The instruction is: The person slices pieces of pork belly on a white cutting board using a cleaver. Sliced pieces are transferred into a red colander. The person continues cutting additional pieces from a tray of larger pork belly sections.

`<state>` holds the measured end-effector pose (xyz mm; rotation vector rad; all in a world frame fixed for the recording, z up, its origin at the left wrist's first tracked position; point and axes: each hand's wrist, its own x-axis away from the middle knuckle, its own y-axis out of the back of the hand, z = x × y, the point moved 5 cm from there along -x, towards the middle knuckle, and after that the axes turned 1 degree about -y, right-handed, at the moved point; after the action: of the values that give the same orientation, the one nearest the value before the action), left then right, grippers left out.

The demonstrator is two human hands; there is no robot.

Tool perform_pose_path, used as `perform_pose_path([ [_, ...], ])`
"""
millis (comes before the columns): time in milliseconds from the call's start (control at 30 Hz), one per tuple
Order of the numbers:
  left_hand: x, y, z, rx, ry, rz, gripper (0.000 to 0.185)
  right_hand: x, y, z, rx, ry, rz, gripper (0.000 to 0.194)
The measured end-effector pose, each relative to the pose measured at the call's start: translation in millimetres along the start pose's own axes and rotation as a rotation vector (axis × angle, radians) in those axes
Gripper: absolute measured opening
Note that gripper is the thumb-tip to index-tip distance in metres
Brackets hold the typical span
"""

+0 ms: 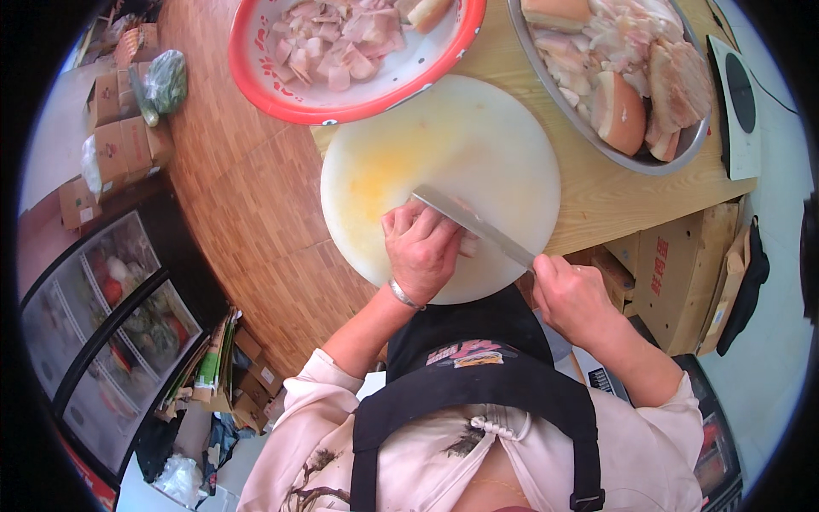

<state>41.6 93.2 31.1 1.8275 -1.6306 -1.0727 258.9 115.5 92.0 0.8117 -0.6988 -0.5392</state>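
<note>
On a round white cutting board with yellow stains, my left hand presses down on a piece of pork, its fingers bent over the meat and mostly hiding it. My right hand grips the handle of a kitchen knife. The blade lies slantwise across the meat, close beside my left fingertips. Beyond the board, a red-rimmed enamel basin holds sliced pork and a thicker chunk. A metal bowl at the upper right holds pork slabs and pale slices.
The wooden table carries the board and bowls. A white flat appliance stands at its right end, with cardboard boxes below. To the left are a glass-door fridge, stacked cartons and bagged greens on the floor side.
</note>
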Motion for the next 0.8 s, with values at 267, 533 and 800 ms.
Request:
perform_pose_path([
  [267,2.7,-2.9,1.2,-0.007,0.008,-0.026,0.021,-43.1,-38.9,-18.8,-0.099,-0.007,-0.084,0.016],
  [533,5.8,-3.9,-1.7,-0.038,0.035,-0.081,0.022,3.2,7.2,-6.4,-0.072,-0.032,0.03,0.015],
  [800,6.4,-1.7,1.2,0.017,0.056,-0.046,0.025,-14.8,-10.8,-6.9,-0.048,0.002,0.039,0.013],
])
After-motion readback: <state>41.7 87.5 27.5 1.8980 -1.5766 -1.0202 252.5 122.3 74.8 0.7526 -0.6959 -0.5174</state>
